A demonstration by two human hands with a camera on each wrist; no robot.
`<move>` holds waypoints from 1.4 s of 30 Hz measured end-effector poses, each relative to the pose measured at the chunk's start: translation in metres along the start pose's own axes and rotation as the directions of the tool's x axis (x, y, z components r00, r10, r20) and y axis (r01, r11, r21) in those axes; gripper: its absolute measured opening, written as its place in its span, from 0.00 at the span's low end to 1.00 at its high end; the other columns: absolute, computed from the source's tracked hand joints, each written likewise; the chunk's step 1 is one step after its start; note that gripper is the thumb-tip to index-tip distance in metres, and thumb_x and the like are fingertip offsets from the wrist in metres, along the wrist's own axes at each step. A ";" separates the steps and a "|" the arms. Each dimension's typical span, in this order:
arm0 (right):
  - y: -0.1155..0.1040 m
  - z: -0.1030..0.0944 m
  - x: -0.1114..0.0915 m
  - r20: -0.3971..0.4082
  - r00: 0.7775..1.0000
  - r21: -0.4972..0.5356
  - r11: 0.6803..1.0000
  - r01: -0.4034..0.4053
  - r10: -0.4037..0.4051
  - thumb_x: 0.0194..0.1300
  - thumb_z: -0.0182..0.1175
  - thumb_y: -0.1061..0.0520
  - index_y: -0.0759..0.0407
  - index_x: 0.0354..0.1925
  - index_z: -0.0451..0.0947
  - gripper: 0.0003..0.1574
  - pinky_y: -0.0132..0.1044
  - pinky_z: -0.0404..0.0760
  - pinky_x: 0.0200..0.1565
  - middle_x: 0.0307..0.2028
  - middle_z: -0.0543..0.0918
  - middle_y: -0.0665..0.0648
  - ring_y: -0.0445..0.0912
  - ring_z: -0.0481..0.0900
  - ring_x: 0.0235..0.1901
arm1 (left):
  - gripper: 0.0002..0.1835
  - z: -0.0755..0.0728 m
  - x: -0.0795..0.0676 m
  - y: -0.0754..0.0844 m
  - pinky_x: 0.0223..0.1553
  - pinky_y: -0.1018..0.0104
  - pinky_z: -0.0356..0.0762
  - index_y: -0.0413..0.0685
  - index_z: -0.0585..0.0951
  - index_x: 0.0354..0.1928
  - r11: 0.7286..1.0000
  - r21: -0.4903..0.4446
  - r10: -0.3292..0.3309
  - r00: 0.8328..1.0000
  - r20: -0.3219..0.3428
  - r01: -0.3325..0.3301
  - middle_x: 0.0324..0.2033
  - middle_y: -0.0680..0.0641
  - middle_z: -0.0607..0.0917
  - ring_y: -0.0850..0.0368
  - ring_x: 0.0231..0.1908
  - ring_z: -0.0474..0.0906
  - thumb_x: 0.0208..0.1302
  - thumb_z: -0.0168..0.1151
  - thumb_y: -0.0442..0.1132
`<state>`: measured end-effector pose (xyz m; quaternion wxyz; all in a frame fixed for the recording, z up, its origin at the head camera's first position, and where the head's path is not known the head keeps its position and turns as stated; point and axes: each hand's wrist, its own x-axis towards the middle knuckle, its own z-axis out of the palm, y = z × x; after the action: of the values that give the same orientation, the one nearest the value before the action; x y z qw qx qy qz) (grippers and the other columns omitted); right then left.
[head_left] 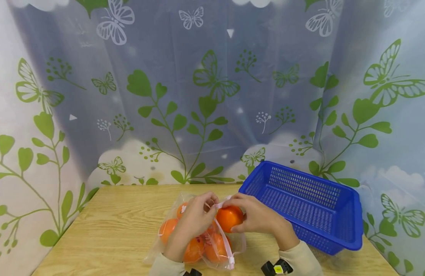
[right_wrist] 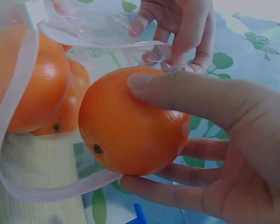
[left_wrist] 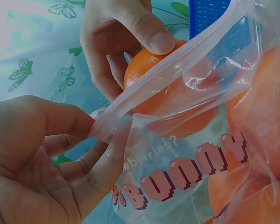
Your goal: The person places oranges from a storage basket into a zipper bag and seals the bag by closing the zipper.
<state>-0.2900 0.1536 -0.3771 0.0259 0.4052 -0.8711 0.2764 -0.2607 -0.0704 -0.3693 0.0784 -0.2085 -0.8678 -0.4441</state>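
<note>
My right hand [head_left: 257, 216] grips an orange [right_wrist: 133, 121], thumb on top and fingers beneath, right at the mouth of a clear zip bag [left_wrist: 168, 172]. Pinched between the thumb and fingers of my left hand [head_left: 195, 216] is the pink-edged rim of that bag. In the left wrist view the rim crosses in front of the held orange, and "BUNNY" is printed on the plastic. Several more oranges [head_left: 193, 249] lie inside the bag on the table. A white slider [right_wrist: 33, 13] sits on the zip strip in the right wrist view.
A blue plastic basket [head_left: 350, 214] with slotted walls stands on the right of the wooden table [head_left: 109, 226], close by my right forearm. Behind the table hangs a curtain [head_left: 254, 99] patterned with leaves and butterflies.
</note>
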 end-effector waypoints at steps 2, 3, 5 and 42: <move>0.000 0.002 0.001 -0.001 1.000 -0.032 0.999 0.013 -0.013 0.52 0.78 0.57 0.50 0.58 0.82 0.33 0.31 0.84 0.46 0.54 0.83 0.54 0.48 0.82 0.50 | 0.05 0.000 0.001 -0.001 0.29 0.69 0.76 0.46 0.81 0.38 1.000 0.006 0.003 1.000 -0.009 -0.003 0.33 0.47 0.83 0.58 0.31 0.77 0.70 0.57 0.31; 0.001 0.003 0.001 -0.003 1.000 -0.051 0.998 0.024 -0.024 0.52 0.79 0.57 0.50 0.58 0.82 0.34 0.32 0.84 0.47 0.55 0.84 0.54 0.49 0.82 0.51 | 0.05 0.000 0.001 -0.001 0.29 0.69 0.75 0.46 0.81 0.38 1.000 0.007 0.007 1.000 -0.014 -0.006 0.33 0.47 0.84 0.58 0.31 0.77 0.70 0.57 0.31; 0.001 0.005 0.002 -0.006 0.999 -0.087 0.995 0.046 -0.046 0.51 0.79 0.57 0.51 0.58 0.82 0.34 0.35 0.84 0.50 0.56 0.85 0.53 0.49 0.81 0.52 | 0.05 0.000 0.001 -0.001 0.28 0.70 0.75 0.45 0.81 0.38 1.000 0.004 0.007 1.000 -0.020 -0.007 0.33 0.47 0.84 0.58 0.31 0.77 0.69 0.57 0.31; 0.007 0.015 0.006 0.017 0.987 -0.038 0.987 0.159 -0.158 0.57 0.75 0.67 0.58 0.69 0.73 0.43 0.49 0.80 0.66 0.67 0.80 0.57 0.55 0.78 0.66 | 0.05 -0.005 0.000 -0.003 0.28 0.68 0.79 0.45 0.81 0.39 0.999 -0.045 -0.009 0.994 -0.111 0.004 0.37 0.42 0.86 0.55 0.34 0.81 0.70 0.56 0.30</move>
<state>-0.2965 0.1457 -0.3916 0.0495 0.4745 -0.8415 0.2533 -0.2626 -0.0763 -0.3685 0.1203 -0.1825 -0.8526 -0.4746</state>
